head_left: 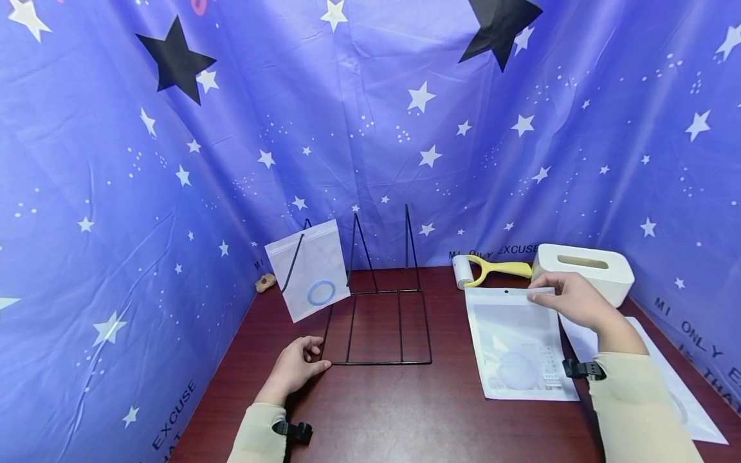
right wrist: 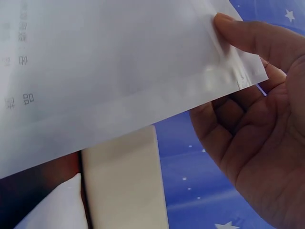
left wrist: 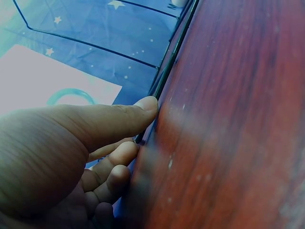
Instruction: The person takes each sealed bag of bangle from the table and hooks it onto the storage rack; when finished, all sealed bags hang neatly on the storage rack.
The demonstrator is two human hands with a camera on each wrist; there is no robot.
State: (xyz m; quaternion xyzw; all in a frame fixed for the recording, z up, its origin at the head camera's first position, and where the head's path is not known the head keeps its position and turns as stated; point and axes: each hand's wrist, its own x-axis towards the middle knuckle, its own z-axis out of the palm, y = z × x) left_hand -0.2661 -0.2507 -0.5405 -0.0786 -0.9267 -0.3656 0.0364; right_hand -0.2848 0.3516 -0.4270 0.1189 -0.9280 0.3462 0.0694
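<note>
My right hand [head_left: 570, 302] pinches the top right part of a white zip pouch [head_left: 515, 344], which hangs with a clear window facing me; in the right wrist view the thumb lies on the pouch [right wrist: 119, 71]. At the front left corner of a black wire rack [head_left: 382, 363], my left hand [head_left: 295, 366] grips the frame between thumb and fingers, as the left wrist view also shows of this hand [left wrist: 71, 138]. A smaller white bag [head_left: 307, 257] with a blue ring mark leans tilted in the rack's left divider.
Behind the pouch lie a yellow-handled roller [head_left: 500, 267] and a white tissue box [head_left: 602, 267]. Another white pouch [head_left: 683, 392] lies flat on the right, partly under my right arm. A small brown object [head_left: 265, 282] sits at the back left. A starry blue cloth [head_left: 370, 128] surrounds the table.
</note>
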